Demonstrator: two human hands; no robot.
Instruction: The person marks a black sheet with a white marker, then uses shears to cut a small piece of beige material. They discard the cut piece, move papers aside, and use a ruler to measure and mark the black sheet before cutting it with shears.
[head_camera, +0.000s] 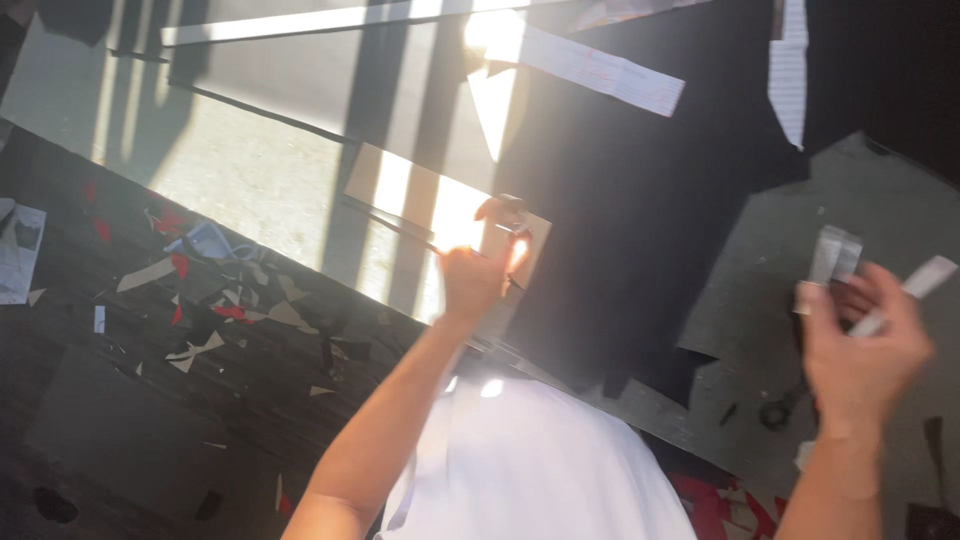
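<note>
Two hands are busy: the left hand (478, 272) is clenched on thin dark sticks over a tan cardboard sheet (400, 190) on the worktop (250, 180), and the right hand (862, 335) grips folded white paper strips (838, 255). Steadying both before moving looks wise.
</note>
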